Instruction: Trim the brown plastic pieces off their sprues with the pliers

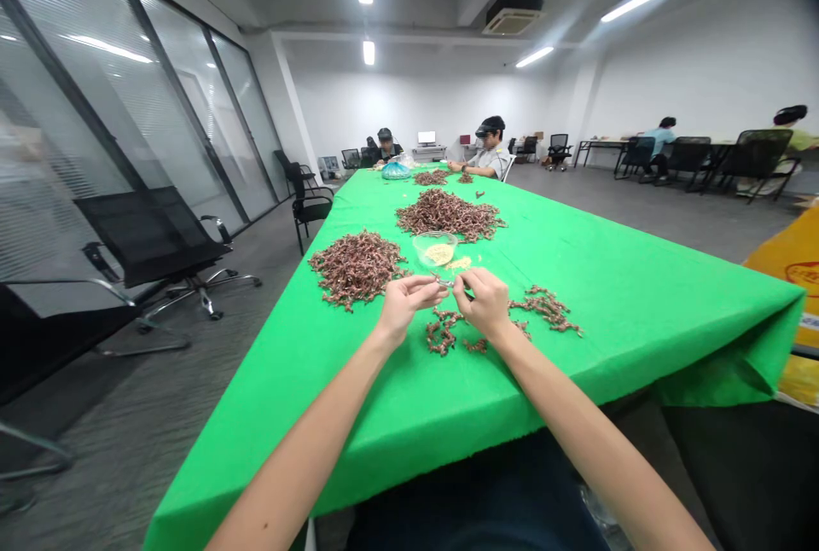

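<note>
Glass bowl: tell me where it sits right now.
In the head view, the glass bowl sits on the green tablecloth just beyond the left hand and right hand, right of the nearer brown pile and before the farther brown pile.

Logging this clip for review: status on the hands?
Left hand and right hand pinching a small piece together. Low brown scatter just below. Glass bowl just ahead, brown heap to its left.

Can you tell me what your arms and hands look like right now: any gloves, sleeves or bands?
The left hand and right hand are bare, without gloves. The left forearm and right forearm have no sleeves, bands or cables. Dark clothing shows below the table edge.
</note>
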Available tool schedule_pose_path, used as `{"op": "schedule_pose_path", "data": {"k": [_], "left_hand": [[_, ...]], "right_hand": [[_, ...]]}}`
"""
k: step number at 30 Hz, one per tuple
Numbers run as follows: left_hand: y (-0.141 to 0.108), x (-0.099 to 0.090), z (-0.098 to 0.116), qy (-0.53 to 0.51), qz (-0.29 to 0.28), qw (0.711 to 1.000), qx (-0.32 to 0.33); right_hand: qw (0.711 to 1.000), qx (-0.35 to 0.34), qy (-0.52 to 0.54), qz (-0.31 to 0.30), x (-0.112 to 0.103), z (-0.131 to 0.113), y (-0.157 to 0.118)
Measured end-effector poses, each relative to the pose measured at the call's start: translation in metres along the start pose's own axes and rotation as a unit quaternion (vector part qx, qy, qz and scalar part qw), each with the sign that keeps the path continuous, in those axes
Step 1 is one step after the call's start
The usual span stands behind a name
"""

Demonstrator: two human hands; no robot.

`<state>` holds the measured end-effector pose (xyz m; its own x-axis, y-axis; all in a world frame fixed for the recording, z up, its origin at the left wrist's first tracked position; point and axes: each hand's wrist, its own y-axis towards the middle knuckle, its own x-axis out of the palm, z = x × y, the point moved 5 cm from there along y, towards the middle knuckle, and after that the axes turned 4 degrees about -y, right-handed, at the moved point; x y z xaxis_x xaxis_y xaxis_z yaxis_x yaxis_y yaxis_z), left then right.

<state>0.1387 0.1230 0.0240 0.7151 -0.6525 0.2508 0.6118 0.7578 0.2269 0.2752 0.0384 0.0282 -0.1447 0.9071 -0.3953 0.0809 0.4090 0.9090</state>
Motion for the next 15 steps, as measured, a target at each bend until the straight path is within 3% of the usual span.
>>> {"op": "schedule_pose_path", "data": {"k": [8,15], "left_hand": [[0.002,0.001,-0.011,-0.132,-0.036,0.981,-0.138],[0.001,0.001,-0.013,-0.173,-0.049,0.97,-0.164]], "right_hand": [[1.0,0.005,-0.016,0.016,-0.002,-0.001,0.0],[1.0,0.006,-0.019,0.005,-0.001,-0.001,0.0]]}}
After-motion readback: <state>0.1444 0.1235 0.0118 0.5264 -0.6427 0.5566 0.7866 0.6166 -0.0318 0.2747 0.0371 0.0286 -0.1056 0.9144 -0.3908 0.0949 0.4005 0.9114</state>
